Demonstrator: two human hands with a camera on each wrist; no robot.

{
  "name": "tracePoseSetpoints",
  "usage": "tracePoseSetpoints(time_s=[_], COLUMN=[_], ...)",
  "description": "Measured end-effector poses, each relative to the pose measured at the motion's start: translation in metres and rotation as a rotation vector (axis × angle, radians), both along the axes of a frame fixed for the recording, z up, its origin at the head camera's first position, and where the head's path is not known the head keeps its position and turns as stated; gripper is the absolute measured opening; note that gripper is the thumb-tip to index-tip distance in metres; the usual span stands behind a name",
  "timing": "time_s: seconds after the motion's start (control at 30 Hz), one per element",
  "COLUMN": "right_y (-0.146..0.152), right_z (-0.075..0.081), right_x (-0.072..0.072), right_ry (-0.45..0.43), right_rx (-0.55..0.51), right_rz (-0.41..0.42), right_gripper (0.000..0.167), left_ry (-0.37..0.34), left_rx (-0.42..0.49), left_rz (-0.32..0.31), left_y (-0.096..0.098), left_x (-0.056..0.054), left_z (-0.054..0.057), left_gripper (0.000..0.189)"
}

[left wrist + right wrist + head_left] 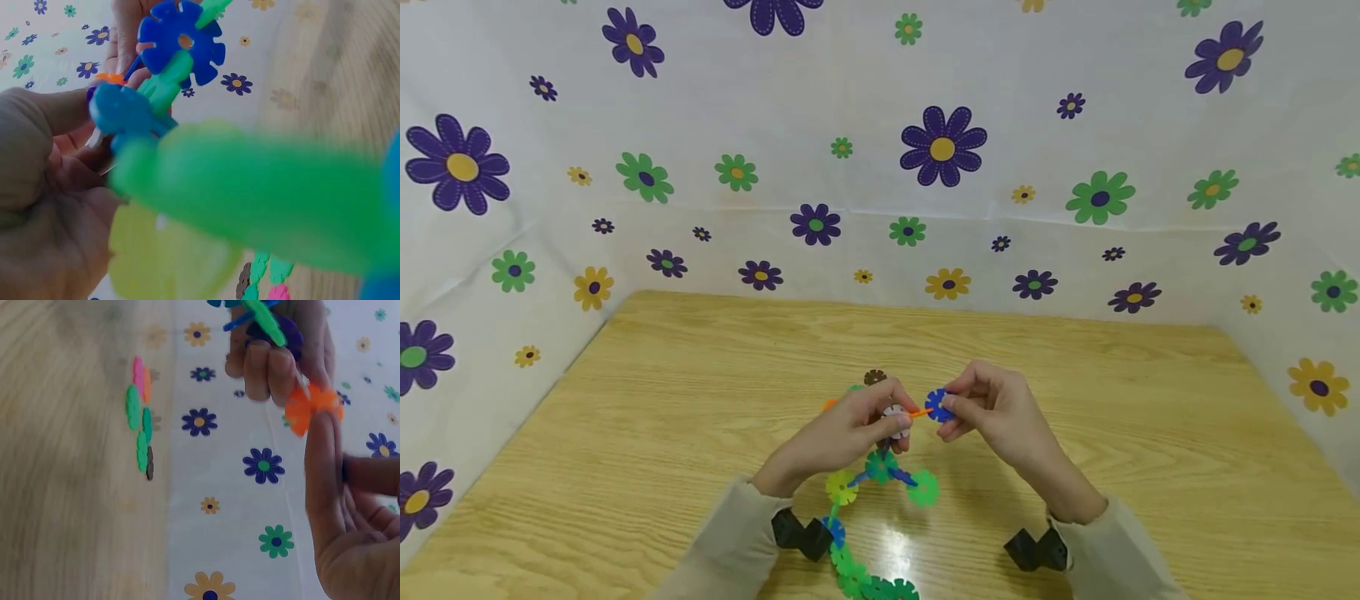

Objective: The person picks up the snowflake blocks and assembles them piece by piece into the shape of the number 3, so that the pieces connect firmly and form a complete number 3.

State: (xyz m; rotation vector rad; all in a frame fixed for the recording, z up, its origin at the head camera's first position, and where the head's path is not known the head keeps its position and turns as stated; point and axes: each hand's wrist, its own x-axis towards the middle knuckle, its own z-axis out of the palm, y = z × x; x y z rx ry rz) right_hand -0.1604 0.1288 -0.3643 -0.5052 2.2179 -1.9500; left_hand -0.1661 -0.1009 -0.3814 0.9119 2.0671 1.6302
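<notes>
Left hand [865, 417] pinches a white notched disc [893, 411], right hand [996, 406] a blue disc [937, 400], touching the orange disc [919, 413] between. Below them, a chain [882, 466] is linked; beyond, a brown disc [875, 377] seems left.

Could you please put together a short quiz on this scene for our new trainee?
1. Multiple choice: which piece does the right hand pinch in the head view?
a) a yellow notched plastic disc
b) a blue notched plastic disc
c) a brown notched plastic disc

2. True or false: the left hand lies flat on the wood-grain table.

3. Fill in the colour: in the head view, the notched plastic disc seen edge-on between the hands is ____.

Key:
1. b
2. False; it pinches a whitish notched plastic disc.
3. orange
</notes>
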Motion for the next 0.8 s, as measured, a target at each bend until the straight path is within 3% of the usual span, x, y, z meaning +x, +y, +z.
tracePoseSetpoints(time_s=[0.17,0.27,0.33,0.4,0.5,0.6,0.7,0.8], right_y=[-0.004,0.000,0.001,-0.003,-0.019,-0.041,-0.059,-0.073], right_z=[-0.001,-0.002,-0.007,-0.013,-0.026,-0.036,-0.041,-0.042], right_x=[-0.002,-0.012,-0.023,-0.036,-0.055,-0.067,-0.069,-0.068], right_ry=[0.018,0.010,0.026,0.085,0.266,0.391,0.402,0.364], right_rx=[-0.013,-0.012,0.050,0.191,0.513,0.785,0.945,0.992], right_rz=[0.025,0.045,0.061,0.088,0.143,0.178,0.156,0.089], right_gripper=[0.003,0.013,0.018,0.017,0.010,0.005,0.009,0.017], left_ry=[-0.009,0.007,0.015,0.014,-0.003,-0.003,0.005,0.002], left_rx=[-0.002,0.005,0.014,0.015,0.015,-0.008,-0.033,-0.049], left_rz=[0.011,0.016,0.021,0.034,0.045,0.044,0.034,0.035], left_y=[-0.003,-0.013,-0.022,-0.032,-0.043,-0.047,-0.047,-0.047], left_x=[-0.001,-0.006,-0.010,-0.011,-0.011,-0.011,-0.012,-0.012], left_z=[0.001,0.005,0.008,0.013,0.016,0.017,0.016,0.016], left_gripper=[0.011,0.014,0.016,0.017,0.021,0.028,0.032,0.033])
